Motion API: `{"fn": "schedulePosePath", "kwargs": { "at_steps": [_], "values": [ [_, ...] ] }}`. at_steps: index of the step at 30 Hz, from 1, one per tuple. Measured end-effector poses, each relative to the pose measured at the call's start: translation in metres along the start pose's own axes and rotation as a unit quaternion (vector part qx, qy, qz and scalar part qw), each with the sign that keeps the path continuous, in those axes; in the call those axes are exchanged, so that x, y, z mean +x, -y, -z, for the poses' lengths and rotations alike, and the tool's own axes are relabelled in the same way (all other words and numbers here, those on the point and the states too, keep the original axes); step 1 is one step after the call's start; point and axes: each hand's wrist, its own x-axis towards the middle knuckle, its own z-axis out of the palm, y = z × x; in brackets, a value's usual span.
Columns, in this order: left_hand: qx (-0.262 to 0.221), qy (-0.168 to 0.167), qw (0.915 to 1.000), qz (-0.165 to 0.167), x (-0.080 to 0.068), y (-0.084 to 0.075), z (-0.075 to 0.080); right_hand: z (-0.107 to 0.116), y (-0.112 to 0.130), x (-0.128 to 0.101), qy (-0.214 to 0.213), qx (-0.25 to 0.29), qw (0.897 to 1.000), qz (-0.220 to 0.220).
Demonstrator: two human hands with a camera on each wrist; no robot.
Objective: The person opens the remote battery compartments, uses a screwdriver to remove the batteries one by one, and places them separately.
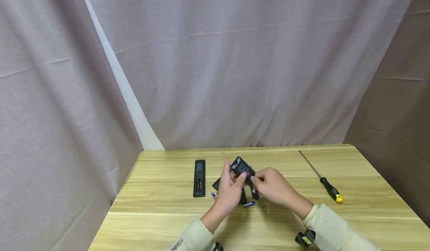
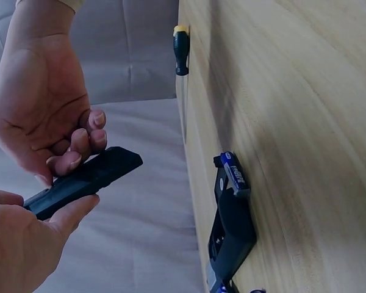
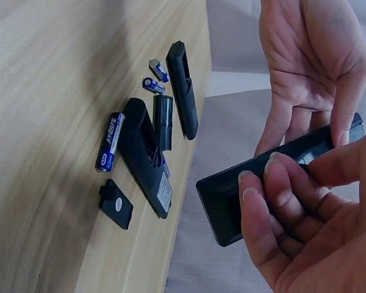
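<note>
Raised above the table, a black remote control (image 1: 241, 167) has its labelled back facing up. My left hand (image 1: 231, 189) grips its side, the thumb lying across the back. My right hand (image 1: 273, 185) pinches the near end with thumb and curled fingers; what lies under these fingertips is hidden. Below, a second remote control (image 3: 149, 159) lies on the table with its battery compartment uncovered. Beside it are a blue-and-silver battery (image 3: 110, 141) and a small black battery cover (image 3: 116, 204). Two more batteries (image 3: 152, 84) lie further off, near a dark oblong piece (image 3: 163, 122).
On the left of the wooden table (image 1: 151, 206), a third remote control (image 1: 199, 172) shows batteries in its uncovered compartment. A screwdriver (image 1: 329, 187) with a black and yellow handle lies at the right. Grey curtain (image 1: 235, 75) hangs behind the table's back edge.
</note>
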Motion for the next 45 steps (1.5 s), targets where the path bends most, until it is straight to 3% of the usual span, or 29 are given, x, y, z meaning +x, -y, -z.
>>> {"fn": "schedulePosePath", "kwargs": {
  "at_steps": [6,13,23,45],
  "values": [
    [0.010,-0.002,0.9999,0.000,-0.0012,-0.0012,-0.0014,-0.0012,0.0013,0.0009,-0.013,0.011,0.999,-0.028],
    [0.015,-0.010,0.9998,-0.007,-0.0010,-0.0015,-0.0004,-0.0029,0.0008,0.0033,-0.034,-0.012,0.998,-0.048],
    [0.049,-0.015,0.9987,-0.008,-0.0013,-0.0011,-0.0037,-0.0056,-0.0038,0.0058,-0.070,-0.040,0.996,-0.043],
    [0.061,-0.022,0.9978,-0.010,0.0006,0.0016,-0.0059,-0.0082,-0.0059,0.0072,-0.078,-0.049,0.995,-0.031]
  ]
}}
